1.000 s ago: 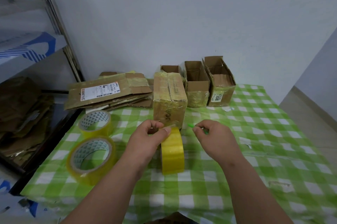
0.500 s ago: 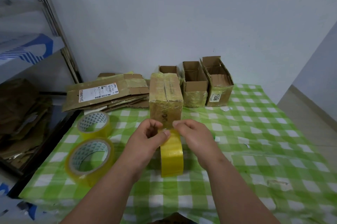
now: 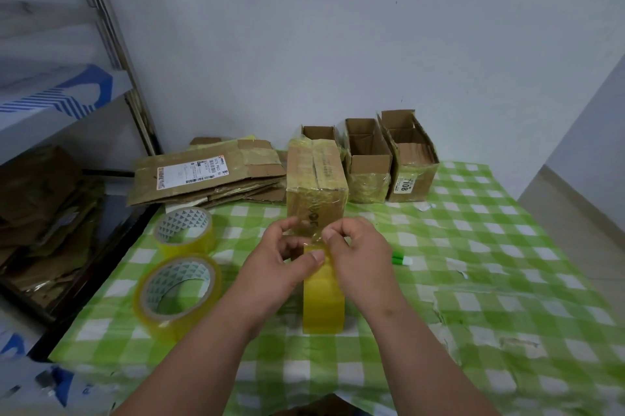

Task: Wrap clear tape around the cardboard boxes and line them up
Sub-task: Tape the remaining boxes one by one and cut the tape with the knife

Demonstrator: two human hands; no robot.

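- Standing on edge on the checked tabletop (image 3: pixel 507 246), the tape roll (image 3: pixel 323 300) is being steadied by the left hand (image 3: pixel 280 256), thumb pressing its top, probably so it cannot roll.
- Pinching the loose tape end (image 3: pixel 316 237) at the roll's top, the right hand (image 3: pixel 358 253) is peeling it with its fingers curled tight.
- Waiting just behind the hands, the taped cardboard box (image 3: pixel 316 185) is sitting beside three open boxes by the wall.

Front and clear on the rightmost open cardboard box (image 3: pixel 411 175), a small white sticker (image 3: pixel 404 184) reads "108", turned on its side. Over on the left, the flattened cardboard (image 3: pixel 206 175) carries a shipping label (image 3: pixel 191 172) with barcodes, its print too small to read. The taped box (image 3: pixel 316 185) in the middle shows dark lettering, partly covered, not legible.
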